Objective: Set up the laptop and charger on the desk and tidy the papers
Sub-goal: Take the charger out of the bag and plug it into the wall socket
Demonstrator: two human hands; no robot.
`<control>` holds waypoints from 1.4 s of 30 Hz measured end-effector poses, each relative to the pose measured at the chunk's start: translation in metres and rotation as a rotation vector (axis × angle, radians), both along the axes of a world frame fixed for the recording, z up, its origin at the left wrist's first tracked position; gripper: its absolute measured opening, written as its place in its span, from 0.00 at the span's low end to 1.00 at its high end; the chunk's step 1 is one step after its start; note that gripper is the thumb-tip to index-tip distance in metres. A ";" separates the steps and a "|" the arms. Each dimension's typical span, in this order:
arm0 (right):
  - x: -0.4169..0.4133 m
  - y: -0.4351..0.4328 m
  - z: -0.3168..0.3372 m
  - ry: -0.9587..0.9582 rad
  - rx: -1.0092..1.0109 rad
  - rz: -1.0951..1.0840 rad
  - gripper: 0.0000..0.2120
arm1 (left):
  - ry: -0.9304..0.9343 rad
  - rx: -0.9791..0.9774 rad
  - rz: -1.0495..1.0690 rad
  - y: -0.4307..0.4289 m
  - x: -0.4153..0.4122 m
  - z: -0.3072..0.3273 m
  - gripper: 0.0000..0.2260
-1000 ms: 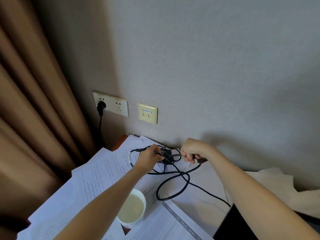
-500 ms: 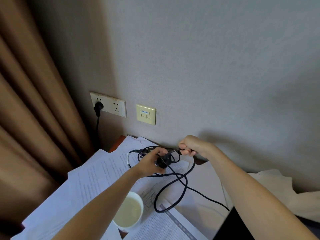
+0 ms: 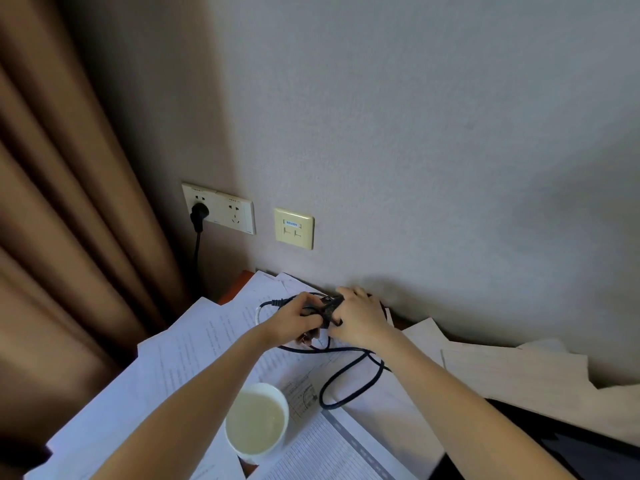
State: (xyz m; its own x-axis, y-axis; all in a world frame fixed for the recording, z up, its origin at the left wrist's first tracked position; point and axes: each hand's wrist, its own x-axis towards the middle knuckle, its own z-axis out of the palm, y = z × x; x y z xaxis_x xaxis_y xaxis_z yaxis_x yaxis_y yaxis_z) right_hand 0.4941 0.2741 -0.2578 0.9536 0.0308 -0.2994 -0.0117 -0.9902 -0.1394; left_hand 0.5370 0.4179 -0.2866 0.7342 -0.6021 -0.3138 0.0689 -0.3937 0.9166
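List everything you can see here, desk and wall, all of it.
curtain: 1, brown, left side
wall: 1, grey, behind the desk
socket plate: 1, white, on the wall by the curtain
plug: 1, black, in the plate's left socket
data plate: 1, cream, right of the socket plate
papers: many, white, spread over the desk
cup: 1, white, pale liquid inside, on the papers
charger cable: 1, black, looped on the papers
laptop: 1, black, bottom right
left hand: 1, grips the cable's bunched end
right hand: 1, grips the same bunch
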 end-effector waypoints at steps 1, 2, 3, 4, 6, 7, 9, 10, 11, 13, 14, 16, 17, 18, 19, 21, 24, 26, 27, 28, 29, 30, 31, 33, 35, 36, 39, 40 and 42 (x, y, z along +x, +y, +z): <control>0.002 0.000 -0.002 -0.040 0.078 -0.040 0.14 | 0.001 0.030 0.005 0.003 0.002 0.001 0.12; 0.005 -0.001 -0.003 -0.058 0.185 -0.111 0.14 | 0.008 0.053 0.013 0.007 0.004 0.004 0.14; 0.009 -0.005 -0.003 -0.064 0.289 -0.183 0.14 | 0.015 0.077 0.022 0.013 0.006 0.006 0.15; 0.012 -0.010 -0.002 -0.065 0.368 -0.245 0.14 | 0.016 0.098 0.031 0.020 0.008 0.008 0.15; 0.017 -0.022 -0.004 -0.093 0.427 -0.344 0.14 | 0.005 0.127 0.061 0.037 0.013 0.012 0.13; 0.019 -0.026 -0.007 -0.114 0.436 -0.369 0.15 | -0.001 0.126 0.093 0.046 0.017 0.014 0.11; 0.023 -0.030 -0.014 -0.138 0.434 -0.400 0.18 | -0.008 0.071 0.209 0.064 0.023 0.018 0.07; 0.025 -0.030 -0.017 -0.138 0.432 -0.411 0.19 | -0.013 0.027 0.284 0.071 0.026 0.021 0.05; 0.027 -0.029 -0.019 -0.136 0.428 -0.422 0.18 | -0.022 -0.019 0.364 0.077 0.029 0.023 0.04; 0.030 -0.026 -0.021 -0.141 0.388 -0.417 0.15 | -0.042 -0.127 0.534 0.087 0.034 0.028 0.04; 0.031 -0.025 -0.021 -0.144 0.368 -0.412 0.15 | -0.049 -0.195 0.625 0.092 0.037 0.032 0.04; 0.033 -0.025 -0.020 -0.138 0.353 -0.411 0.15 | -0.073 -0.317 0.811 0.100 0.044 0.040 0.04; 0.034 -0.026 -0.020 -0.129 0.354 -0.409 0.14 | -0.089 -0.355 0.898 0.104 0.048 0.044 0.04; 0.035 -0.027 -0.020 -0.116 0.361 -0.406 0.14 | -0.099 -0.390 0.975 0.109 0.052 0.048 0.05; 0.035 -0.027 -0.021 -0.101 0.374 -0.407 0.16 | -0.111 -0.413 1.027 0.114 0.055 0.051 0.06; 0.034 -0.026 -0.021 -0.073 0.392 -0.403 0.19 | -0.157 -0.372 1.040 0.120 0.060 0.052 0.08; 0.031 -0.018 -0.015 -0.009 0.455 -0.355 0.19 | -0.147 -0.373 1.059 0.118 0.060 0.049 0.09; 0.027 -0.010 -0.005 0.126 0.524 -0.297 0.19 | -0.099 -0.451 1.136 0.113 0.059 0.050 0.10; 0.025 -0.007 0.000 0.199 0.544 -0.261 0.20 | -0.088 -0.485 1.164 0.111 0.059 0.052 0.10; 0.024 -0.005 0.003 0.254 0.552 -0.230 0.21 | -0.084 -0.509 1.178 0.109 0.059 0.054 0.10; 0.024 -0.004 0.006 0.286 0.567 -0.209 0.20 | -0.094 -0.520 1.179 0.107 0.059 0.056 0.10; 0.024 -0.003 0.008 0.313 0.601 -0.199 0.17 | -0.112 -0.524 1.175 0.106 0.060 0.059 0.11; 0.024 -0.003 0.009 0.346 0.662 -0.205 0.12 | -0.135 -0.517 1.170 0.105 0.060 0.061 0.11; 0.026 -0.002 0.013 0.396 0.796 -0.202 0.08 | -0.157 -0.502 1.162 0.106 0.062 0.063 0.11; 0.029 0.003 0.020 0.378 0.859 -0.184 0.13 | -0.159 -0.475 1.129 0.107 0.066 0.063 0.11; 0.031 0.008 0.023 0.332 0.874 -0.188 0.13 | -0.147 -0.466 1.094 0.107 0.067 0.063 0.10; 0.045 0.024 0.024 0.100 0.749 -0.201 0.10 | -0.002 -0.539 0.997 0.103 0.067 0.068 0.03; 0.051 0.029 0.021 0.032 0.698 -0.193 0.09 | 0.070 -0.609 0.966 0.103 0.067 0.070 0.07; 0.062 0.039 0.012 -0.074 0.618 -0.186 0.08 | 0.183 -0.763 0.876 0.104 0.065 0.074 0.11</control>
State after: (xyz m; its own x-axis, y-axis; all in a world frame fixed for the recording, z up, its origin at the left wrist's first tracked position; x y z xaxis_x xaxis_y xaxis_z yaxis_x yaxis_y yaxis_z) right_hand 0.5558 0.3132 -0.2459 0.9770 0.0090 -0.2130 -0.1438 -0.7098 -0.6895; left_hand 0.6017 0.5221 -0.2129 0.9722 0.0083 -0.2340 0.1986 0.4999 0.8430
